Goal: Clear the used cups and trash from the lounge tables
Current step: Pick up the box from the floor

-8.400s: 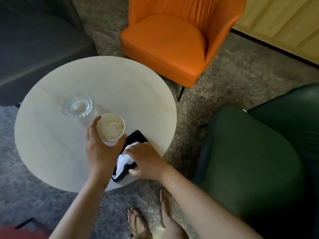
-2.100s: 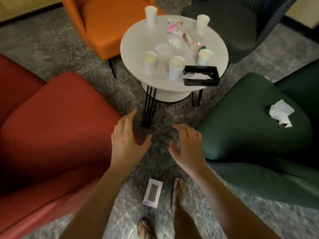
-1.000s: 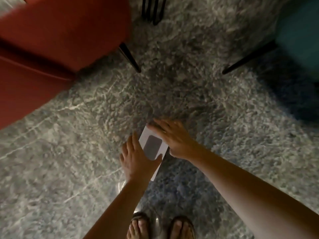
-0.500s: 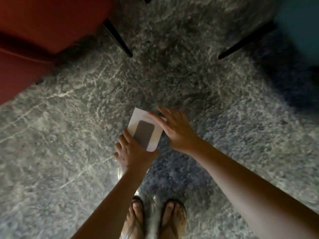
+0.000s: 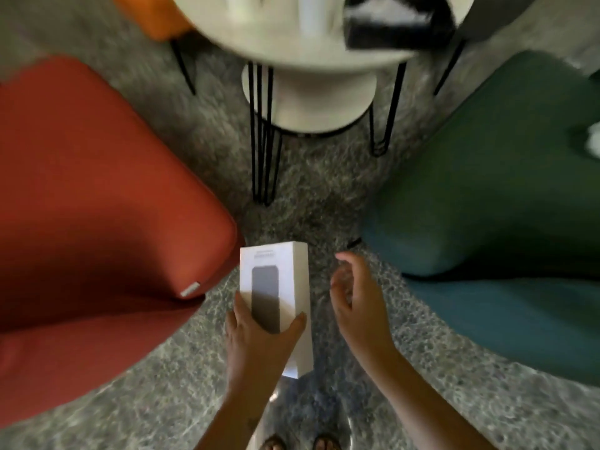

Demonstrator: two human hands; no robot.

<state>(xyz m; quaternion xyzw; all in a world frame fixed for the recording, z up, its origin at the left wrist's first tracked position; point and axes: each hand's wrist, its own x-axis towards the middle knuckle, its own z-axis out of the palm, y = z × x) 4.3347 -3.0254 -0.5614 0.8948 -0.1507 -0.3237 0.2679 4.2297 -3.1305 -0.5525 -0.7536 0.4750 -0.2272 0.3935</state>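
Observation:
A white box with a dark phone picture on its face is held up off the carpet by my left hand, thumb and fingers gripping its near end. My right hand hovers just right of the box, fingers loosely curled and apart, holding nothing. Ahead at the top stands the round white lounge table, blurred, with a black tissue holder and a white cup on it. A crumpled white tissue lies on the green chair's seat at the right edge.
A red chair fills the left, a green chair the right, an orange chair the top left. The table's black wire legs and lower white shelf stand ahead. Grey carpet lies between the chairs; my feet show at the bottom.
My left hand has lifted the white box off the carpet. My right hand has let go of it. The view has tilted up from the floor to the table and chairs.

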